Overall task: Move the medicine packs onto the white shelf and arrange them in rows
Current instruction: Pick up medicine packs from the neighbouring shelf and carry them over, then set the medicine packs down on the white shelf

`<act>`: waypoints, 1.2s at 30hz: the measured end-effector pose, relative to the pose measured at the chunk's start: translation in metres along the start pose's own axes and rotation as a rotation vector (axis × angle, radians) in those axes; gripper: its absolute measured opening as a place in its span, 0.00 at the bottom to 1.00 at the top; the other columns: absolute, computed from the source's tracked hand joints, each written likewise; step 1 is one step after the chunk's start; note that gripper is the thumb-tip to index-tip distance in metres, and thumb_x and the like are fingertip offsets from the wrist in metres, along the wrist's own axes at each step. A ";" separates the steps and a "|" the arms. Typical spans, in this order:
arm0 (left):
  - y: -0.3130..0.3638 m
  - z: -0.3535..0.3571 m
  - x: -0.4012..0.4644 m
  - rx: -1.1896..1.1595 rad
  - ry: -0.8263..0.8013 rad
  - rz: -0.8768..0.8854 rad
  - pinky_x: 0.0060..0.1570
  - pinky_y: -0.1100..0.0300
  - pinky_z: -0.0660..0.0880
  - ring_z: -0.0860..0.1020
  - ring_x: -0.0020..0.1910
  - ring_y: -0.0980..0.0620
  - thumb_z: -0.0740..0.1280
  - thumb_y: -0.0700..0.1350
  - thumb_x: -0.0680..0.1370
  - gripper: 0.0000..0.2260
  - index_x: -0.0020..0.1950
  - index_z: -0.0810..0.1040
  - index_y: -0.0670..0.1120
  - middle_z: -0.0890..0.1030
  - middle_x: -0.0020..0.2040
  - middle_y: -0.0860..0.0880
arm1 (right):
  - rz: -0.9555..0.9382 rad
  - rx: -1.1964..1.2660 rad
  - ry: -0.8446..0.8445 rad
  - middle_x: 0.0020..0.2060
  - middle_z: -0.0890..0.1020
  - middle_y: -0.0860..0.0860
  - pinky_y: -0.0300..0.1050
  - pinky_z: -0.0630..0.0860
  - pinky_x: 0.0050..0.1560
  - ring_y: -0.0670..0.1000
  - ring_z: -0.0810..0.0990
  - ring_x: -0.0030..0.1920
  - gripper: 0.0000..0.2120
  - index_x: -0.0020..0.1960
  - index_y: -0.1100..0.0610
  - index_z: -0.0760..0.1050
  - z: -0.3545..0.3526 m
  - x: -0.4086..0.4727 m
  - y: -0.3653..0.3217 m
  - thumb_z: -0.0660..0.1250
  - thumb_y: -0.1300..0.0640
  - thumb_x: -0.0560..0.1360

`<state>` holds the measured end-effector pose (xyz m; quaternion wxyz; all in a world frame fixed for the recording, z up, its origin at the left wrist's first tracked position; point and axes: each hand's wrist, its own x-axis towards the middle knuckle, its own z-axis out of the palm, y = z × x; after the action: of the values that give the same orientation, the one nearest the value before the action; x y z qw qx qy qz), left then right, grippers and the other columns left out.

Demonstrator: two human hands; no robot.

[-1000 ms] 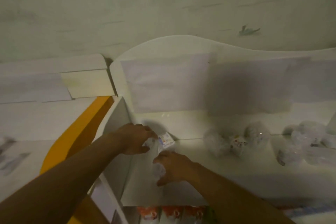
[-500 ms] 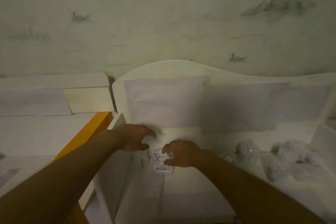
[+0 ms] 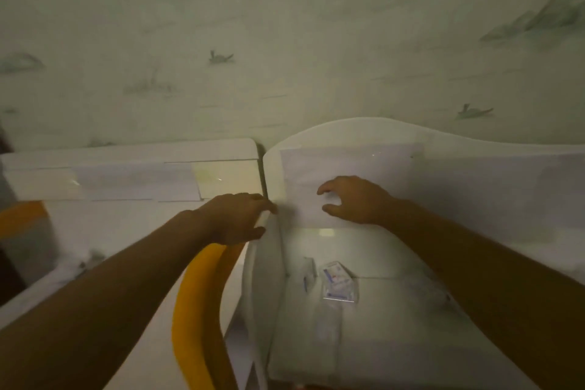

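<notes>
Two small clear medicine packs (image 3: 338, 285) with blue print lie side by side on the white shelf (image 3: 373, 342), near its left wall. My left hand (image 3: 237, 218) hovers at the top of that left wall, fingers loosely bent, holding nothing. My right hand (image 3: 351, 199) is raised in front of the shelf's back panel, fingers and thumb spread in a loose curve around empty air. Both hands are well above the packs and apart from them. The other packs further right are hidden behind my right arm.
A curved yellow edge (image 3: 196, 310) runs beside the shelf's left wall. A white cabinet top (image 3: 126, 168) stands to the left, against a pale wall with faint bird prints. The shelf's curved back panel (image 3: 380, 136) rises behind my right hand.
My right hand has let go of the packs and lifted up to the back panel. My left hand rose to the shelf's left wall. The view shifted left, hiding the loose packs on the right.
</notes>
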<state>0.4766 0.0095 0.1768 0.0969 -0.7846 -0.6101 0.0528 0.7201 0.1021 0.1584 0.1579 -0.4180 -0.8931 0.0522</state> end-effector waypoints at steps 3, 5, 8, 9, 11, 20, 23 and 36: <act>-0.048 0.014 -0.033 0.010 0.022 -0.053 0.64 0.53 0.71 0.70 0.68 0.49 0.63 0.56 0.78 0.24 0.73 0.63 0.56 0.68 0.73 0.52 | -0.060 0.024 0.030 0.68 0.73 0.48 0.46 0.65 0.70 0.50 0.70 0.68 0.20 0.68 0.49 0.72 0.011 0.013 -0.050 0.66 0.48 0.77; -0.085 0.022 -0.059 -0.004 0.021 -0.089 0.65 0.53 0.70 0.70 0.68 0.51 0.64 0.56 0.78 0.23 0.72 0.64 0.57 0.67 0.73 0.53 | -0.096 0.019 0.044 0.68 0.73 0.48 0.45 0.64 0.69 0.50 0.70 0.68 0.20 0.68 0.50 0.72 0.014 0.024 -0.088 0.66 0.49 0.77; -0.148 0.028 -0.106 0.031 -0.024 -0.122 0.65 0.53 0.70 0.71 0.67 0.52 0.63 0.55 0.78 0.22 0.72 0.64 0.58 0.68 0.73 0.53 | -0.096 -0.012 -0.010 0.69 0.73 0.50 0.48 0.67 0.69 0.51 0.71 0.68 0.21 0.69 0.50 0.71 0.020 0.047 -0.146 0.67 0.49 0.77; -0.169 0.029 -0.123 0.032 -0.036 -0.139 0.64 0.53 0.70 0.71 0.66 0.52 0.63 0.55 0.78 0.22 0.71 0.64 0.59 0.68 0.72 0.54 | -0.088 -0.034 -0.046 0.69 0.72 0.50 0.50 0.67 0.69 0.52 0.70 0.68 0.22 0.69 0.49 0.70 0.025 0.056 -0.165 0.67 0.48 0.77; -0.210 0.036 -0.153 0.031 -0.059 -0.178 0.64 0.54 0.70 0.71 0.66 0.53 0.63 0.55 0.78 0.21 0.71 0.64 0.59 0.68 0.72 0.55 | -0.088 -0.080 -0.115 0.71 0.71 0.50 0.50 0.66 0.70 0.52 0.69 0.69 0.24 0.71 0.49 0.69 0.039 0.071 -0.205 0.66 0.46 0.76; -0.332 0.107 -0.251 -0.076 -0.198 -0.283 0.63 0.57 0.72 0.73 0.63 0.54 0.64 0.55 0.78 0.21 0.70 0.67 0.58 0.71 0.69 0.54 | -0.133 -0.132 -0.286 0.69 0.73 0.51 0.46 0.68 0.67 0.52 0.71 0.67 0.25 0.71 0.50 0.68 0.109 0.112 -0.337 0.66 0.45 0.77; -0.355 0.137 -0.258 -0.141 -0.264 -0.312 0.64 0.57 0.71 0.73 0.63 0.53 0.65 0.55 0.77 0.22 0.70 0.67 0.56 0.72 0.69 0.52 | -0.151 -0.132 -0.308 0.68 0.73 0.50 0.45 0.68 0.65 0.52 0.72 0.66 0.24 0.71 0.50 0.68 0.119 0.128 -0.358 0.66 0.46 0.77; -0.401 0.232 -0.245 -0.113 -0.411 -0.383 0.68 0.56 0.65 0.65 0.72 0.52 0.64 0.57 0.77 0.32 0.77 0.54 0.54 0.60 0.77 0.52 | -0.298 0.070 -0.451 0.67 0.74 0.51 0.48 0.72 0.62 0.53 0.74 0.64 0.24 0.71 0.49 0.68 0.244 0.247 -0.421 0.66 0.46 0.77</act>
<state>-0.0109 -0.1125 0.0286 -0.0644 -0.6319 -0.7561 0.1577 0.1847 0.0280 0.0816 -0.0246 -0.2539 -0.9551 0.1509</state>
